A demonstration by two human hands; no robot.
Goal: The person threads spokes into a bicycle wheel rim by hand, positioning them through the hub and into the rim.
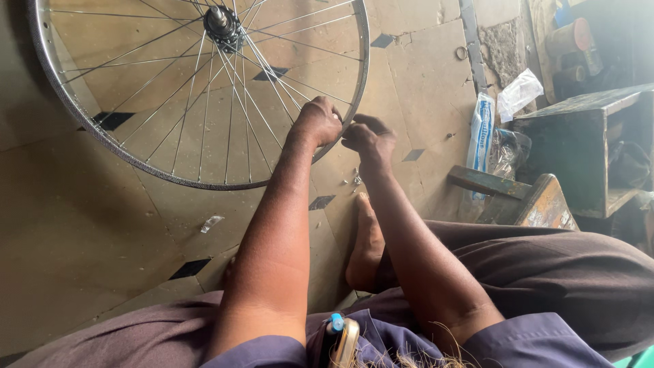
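Right now my left hand (317, 121) is curled shut on the rim of the bicycle wheel (82, 116), at the rim's lower right edge, where a few spokes (262, 68) run in from the hub (221, 26). The wheel stands out ahead of me and to my left, over the tiled floor (88, 232), with the hub far up and away from both hands. So the rim lies straight in front of my left hand and just to the left of my right.

My right hand (368, 140) sits just beside the left, almost touching it, with the fingers pinched together. I cannot tell whether it holds some small part or only presses on the rim's edge; whatever is between the fingertips is too small to make out. Both hands are near the same spot on the rim, the left being the one actually on it.

Below the hands, small metal bits (355, 178) lie on the floor, near my bare foot (368, 245). Off to my right stand a worn wooden box (579, 136) and some plastic bags (501, 116).
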